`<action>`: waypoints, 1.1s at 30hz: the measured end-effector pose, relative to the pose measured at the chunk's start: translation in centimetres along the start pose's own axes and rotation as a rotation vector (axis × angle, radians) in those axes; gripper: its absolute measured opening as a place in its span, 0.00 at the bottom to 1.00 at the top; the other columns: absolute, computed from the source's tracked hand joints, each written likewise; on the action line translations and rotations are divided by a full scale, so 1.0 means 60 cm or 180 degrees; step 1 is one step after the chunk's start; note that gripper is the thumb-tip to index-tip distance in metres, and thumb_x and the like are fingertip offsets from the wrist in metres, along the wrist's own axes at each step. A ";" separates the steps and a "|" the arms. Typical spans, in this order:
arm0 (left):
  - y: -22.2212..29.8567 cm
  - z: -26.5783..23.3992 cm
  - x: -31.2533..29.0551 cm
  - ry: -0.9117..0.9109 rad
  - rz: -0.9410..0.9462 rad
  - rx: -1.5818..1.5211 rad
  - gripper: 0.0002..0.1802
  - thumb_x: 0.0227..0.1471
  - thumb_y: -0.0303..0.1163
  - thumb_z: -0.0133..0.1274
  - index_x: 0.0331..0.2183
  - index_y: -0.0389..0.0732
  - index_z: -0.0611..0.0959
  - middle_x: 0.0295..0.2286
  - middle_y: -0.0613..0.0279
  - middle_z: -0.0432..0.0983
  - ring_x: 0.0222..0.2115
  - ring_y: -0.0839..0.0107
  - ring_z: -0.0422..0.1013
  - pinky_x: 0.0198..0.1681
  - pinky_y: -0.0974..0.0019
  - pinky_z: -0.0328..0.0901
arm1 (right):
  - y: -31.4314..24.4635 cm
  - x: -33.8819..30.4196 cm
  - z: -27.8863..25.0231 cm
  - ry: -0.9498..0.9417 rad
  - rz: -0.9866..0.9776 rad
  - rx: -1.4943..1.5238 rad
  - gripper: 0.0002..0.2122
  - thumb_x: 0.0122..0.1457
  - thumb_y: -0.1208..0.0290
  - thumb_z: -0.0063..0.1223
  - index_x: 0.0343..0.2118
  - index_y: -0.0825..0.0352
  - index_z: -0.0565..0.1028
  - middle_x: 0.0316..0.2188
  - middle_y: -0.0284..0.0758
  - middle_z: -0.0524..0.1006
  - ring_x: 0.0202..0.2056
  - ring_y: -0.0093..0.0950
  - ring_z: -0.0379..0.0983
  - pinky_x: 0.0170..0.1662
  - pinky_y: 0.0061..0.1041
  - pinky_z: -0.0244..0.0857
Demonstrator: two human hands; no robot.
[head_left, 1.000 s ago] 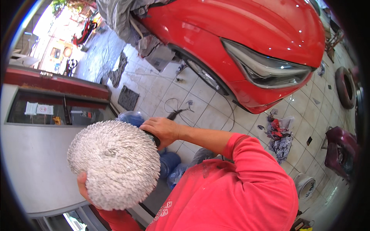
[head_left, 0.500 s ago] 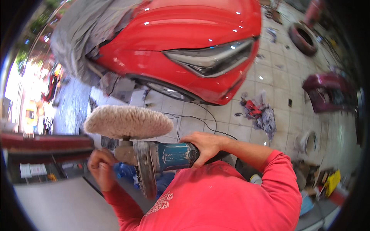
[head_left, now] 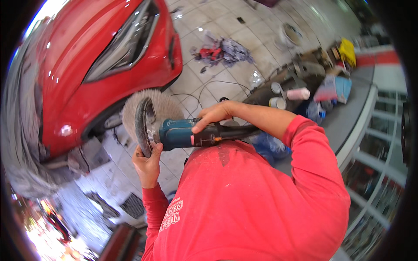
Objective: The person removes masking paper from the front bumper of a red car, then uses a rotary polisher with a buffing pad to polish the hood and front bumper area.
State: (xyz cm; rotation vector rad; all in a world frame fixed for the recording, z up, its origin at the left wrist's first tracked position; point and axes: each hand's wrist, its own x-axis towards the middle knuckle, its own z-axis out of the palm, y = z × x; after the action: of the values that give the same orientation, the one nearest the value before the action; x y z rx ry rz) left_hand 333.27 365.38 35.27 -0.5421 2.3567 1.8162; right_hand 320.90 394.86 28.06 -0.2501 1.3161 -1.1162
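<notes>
A blue and black polisher (head_left: 174,134) lies across in front of my body, its fluffy round wool pad (head_left: 163,106) turned away from me toward the car. My right hand (head_left: 214,115) is wrapped over the rear of the polisher's body, with the thumb along its near side. At the other end, the fingers and thumb of my left hand (head_left: 148,165) close on the lower end of the black loop handle (head_left: 143,126), beside the metal head. Beyond the pad stands a red car (head_left: 126,93) with a long headlight (head_left: 124,48); the pad hides part of its front wheel.
Grey sheeting (head_left: 21,126) covers the car's left part. Crumpled rags (head_left: 226,51) and a black cable (head_left: 222,81) lie on the tiled floor. A white bucket (head_left: 289,35) stands farther off. At right, a counter (head_left: 359,106) holds bottles, cans and a yellow cloth (head_left: 347,51).
My view has swung right, so the car now sits farther left and the counter shows. My left hand, loosely curled near the polisher's head before, now grips the loop handle; the pad has tilted away.
</notes>
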 end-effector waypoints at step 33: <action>-0.062 0.218 0.000 0.0772 -0.1780 -0.1538 0.23 0.66 0.55 0.54 0.32 0.45 0.73 0.20 0.68 0.65 0.20 0.73 0.65 0.23 0.67 0.64 | 0.742 -0.248 0.148 0.4265 0.1305 0.2843 0.27 0.61 0.59 0.65 0.58 0.72 0.77 0.42 0.40 0.83 0.36 0.27 0.77 0.37 0.27 0.71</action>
State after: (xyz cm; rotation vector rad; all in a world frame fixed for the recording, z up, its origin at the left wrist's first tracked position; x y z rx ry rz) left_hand 332.96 377.05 28.29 -1.3799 1.6023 2.0918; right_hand 353.09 424.40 8.76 1.5977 1.6522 -1.4028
